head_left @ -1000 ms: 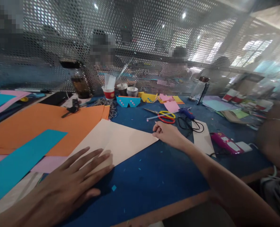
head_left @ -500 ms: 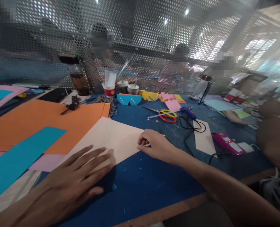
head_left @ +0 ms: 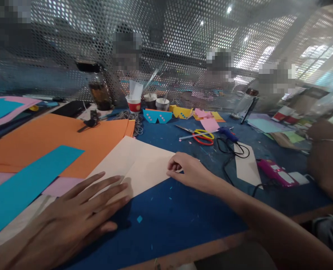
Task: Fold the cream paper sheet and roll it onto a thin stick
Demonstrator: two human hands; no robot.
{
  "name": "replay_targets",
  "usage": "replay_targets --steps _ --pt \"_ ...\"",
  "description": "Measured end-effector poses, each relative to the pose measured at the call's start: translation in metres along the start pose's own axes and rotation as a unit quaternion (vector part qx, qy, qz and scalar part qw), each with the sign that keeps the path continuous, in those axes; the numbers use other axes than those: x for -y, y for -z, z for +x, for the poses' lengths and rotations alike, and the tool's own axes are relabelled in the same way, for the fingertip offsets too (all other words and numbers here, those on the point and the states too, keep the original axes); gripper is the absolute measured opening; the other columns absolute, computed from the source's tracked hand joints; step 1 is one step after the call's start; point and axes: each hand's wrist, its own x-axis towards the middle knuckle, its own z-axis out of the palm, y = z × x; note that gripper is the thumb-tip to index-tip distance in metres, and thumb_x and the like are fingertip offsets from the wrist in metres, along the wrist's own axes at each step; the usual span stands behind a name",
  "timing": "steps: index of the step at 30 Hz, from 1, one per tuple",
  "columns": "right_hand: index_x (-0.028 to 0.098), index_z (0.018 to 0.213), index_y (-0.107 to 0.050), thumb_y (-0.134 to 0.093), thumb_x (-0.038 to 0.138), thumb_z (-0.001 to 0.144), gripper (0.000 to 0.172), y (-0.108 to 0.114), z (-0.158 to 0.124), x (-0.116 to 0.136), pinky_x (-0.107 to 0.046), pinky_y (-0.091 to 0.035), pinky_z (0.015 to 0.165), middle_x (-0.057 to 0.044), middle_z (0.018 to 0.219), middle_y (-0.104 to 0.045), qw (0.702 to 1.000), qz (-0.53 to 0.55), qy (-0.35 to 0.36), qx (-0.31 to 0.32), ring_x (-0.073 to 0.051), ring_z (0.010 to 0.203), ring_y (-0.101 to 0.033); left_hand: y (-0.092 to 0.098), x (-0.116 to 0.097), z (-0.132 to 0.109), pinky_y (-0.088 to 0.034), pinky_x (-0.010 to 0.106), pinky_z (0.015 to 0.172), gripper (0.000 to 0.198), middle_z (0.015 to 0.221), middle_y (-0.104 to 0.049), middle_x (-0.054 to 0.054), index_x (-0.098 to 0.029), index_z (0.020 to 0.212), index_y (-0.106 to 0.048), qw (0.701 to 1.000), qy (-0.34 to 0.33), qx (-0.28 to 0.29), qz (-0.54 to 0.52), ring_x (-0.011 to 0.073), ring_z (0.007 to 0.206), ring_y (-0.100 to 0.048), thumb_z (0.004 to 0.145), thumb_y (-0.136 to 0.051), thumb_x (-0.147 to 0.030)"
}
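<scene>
A sheet of cream paper (head_left: 146, 165) lies on the blue tabletop in front of me, with a faint line running across it. My left hand (head_left: 90, 206) is open, its fingers spread over the paper's near left part. At the paper's right corner is my right hand (head_left: 187, 170), thumb and curled fingers closed on the edge. Left of the cream sheet are large orange sheets (head_left: 56, 137), with a blue paper strip (head_left: 34, 180) across them. A pink sheet (head_left: 61, 186) shows beneath.
Scissors (head_left: 202, 137), a blue glue gun (head_left: 228, 134) with a black cord and a magenta device (head_left: 277, 172) lie to the right. Paper glasses (head_left: 157, 116), cups (head_left: 133, 104) and a bottle (head_left: 100, 93) stand before a perforated screen (head_left: 177, 45). Another person's arm (head_left: 325, 157) is at right.
My left hand has slid slightly left over the cream paper. The right hand stays at the paper's right corner. The whole view has shifted a little.
</scene>
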Motion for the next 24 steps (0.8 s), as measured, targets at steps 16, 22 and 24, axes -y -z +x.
replay_targets --steps 16,22,24 --pt "0.021 0.098 -0.071 -0.075 0.017 0.097 0.006 0.001 -0.001 0.002 -0.032 -0.054 0.085 -0.003 0.1 -0.074 1.0 -0.022 -0.002 0.0 -0.017 0.091 -0.069 0.013 -0.029 -0.029 -0.026 0.056 0.139 0.048 0.162 -0.066 -0.018 -0.059 0.162 -0.049 0.975 0.195 0.012 -0.104 0.0276 0.152 -0.06 0.115 -0.041 -0.065" --pt "0.02 0.097 -0.071 -0.076 0.015 0.097 0.008 0.002 -0.001 0.002 -0.032 -0.054 0.086 -0.003 0.1 -0.074 1.0 -0.016 -0.001 0.001 -0.017 0.091 -0.069 0.013 -0.032 -0.035 -0.025 0.059 0.14 0.045 0.163 -0.065 -0.018 -0.057 0.156 -0.057 0.971 0.209 -0.004 -0.115 0.0286 0.15 -0.062 0.114 -0.043 -0.066" --pt "0.02 0.097 -0.071 -0.076 0.014 0.097 0.008 0.002 -0.001 0.002 -0.031 -0.053 0.085 -0.003 0.099 -0.074 1.0 -0.015 0.0 0.0 -0.017 0.09 -0.069 0.013 -0.032 -0.035 -0.027 0.061 0.139 0.045 0.161 -0.067 -0.016 -0.056 0.154 -0.061 0.969 0.213 -0.013 -0.121 0.0301 0.148 -0.064 0.113 -0.045 -0.066"
